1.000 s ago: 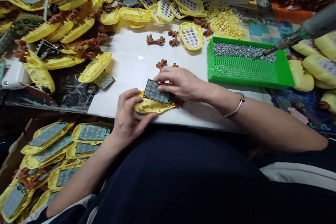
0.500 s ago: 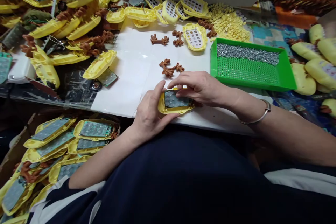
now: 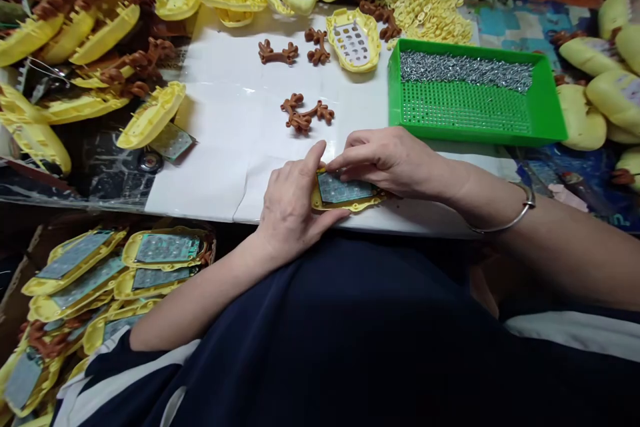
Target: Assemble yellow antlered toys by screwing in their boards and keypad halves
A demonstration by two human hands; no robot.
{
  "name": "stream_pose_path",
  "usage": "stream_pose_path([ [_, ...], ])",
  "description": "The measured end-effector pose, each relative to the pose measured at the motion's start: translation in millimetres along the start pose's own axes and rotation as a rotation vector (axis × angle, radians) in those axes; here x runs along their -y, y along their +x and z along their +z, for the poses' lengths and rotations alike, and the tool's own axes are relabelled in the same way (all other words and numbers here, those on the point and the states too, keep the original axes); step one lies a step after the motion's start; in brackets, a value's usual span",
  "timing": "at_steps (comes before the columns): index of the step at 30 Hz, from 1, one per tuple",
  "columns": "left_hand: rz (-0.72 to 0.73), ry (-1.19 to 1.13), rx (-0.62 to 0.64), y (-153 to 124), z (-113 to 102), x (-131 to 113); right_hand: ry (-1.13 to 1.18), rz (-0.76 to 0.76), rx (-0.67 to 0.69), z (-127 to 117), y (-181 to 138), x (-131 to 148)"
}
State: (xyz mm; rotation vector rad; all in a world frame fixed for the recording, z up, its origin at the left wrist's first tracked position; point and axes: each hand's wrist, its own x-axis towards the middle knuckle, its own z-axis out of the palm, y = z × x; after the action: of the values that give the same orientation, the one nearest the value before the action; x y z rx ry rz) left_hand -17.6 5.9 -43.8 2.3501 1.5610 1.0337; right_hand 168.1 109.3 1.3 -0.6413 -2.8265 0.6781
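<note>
My left hand (image 3: 287,203) grips the left end of a yellow plastic toy shell half (image 3: 358,206) at the table's front edge. Thumb and fingers lie around its end. A grey-green circuit board (image 3: 343,190) lies inside the shell. My right hand (image 3: 390,159) comes over the board from the right, its fingers bent together with the tips at the shell's upper rim. Anything small between those tips is hidden. Just beyond the hands lie brown antler-shaped plastic pieces (image 3: 303,115).
A green basket (image 3: 480,133) of small metal screws stands right of centre. Behind it is a heap of small yellow parts (image 3: 430,10). A yellow shell with white key panel (image 3: 354,40) lies further back. Yellow shells are piled left; a box of board-filled shells (image 3: 165,248) sits lower left.
The view has shifted, so the table items appear higher and further left. Both hands stay at the shell; the right fingertips have moved closer to its upper left rim.
</note>
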Motion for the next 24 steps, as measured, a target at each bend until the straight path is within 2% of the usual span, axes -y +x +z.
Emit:
stream_pose_path([
  [18, -0.013, -0.001, 0.024, -0.8, -2.0, 0.4, -0.052, 0.036, -0.003, 0.0, -0.3, 5.0],
  [21, 0.068, 0.024, -0.036, 1.6, -4.3, -1.9, -0.055, 0.057, -0.011, 1.6, 0.8, 6.1],
  [24, 0.267, 0.066, -0.038, 7.2, -5.8, -6.1, -0.031, 0.071, -0.03, 6.8, 2.8, 8.0],
])
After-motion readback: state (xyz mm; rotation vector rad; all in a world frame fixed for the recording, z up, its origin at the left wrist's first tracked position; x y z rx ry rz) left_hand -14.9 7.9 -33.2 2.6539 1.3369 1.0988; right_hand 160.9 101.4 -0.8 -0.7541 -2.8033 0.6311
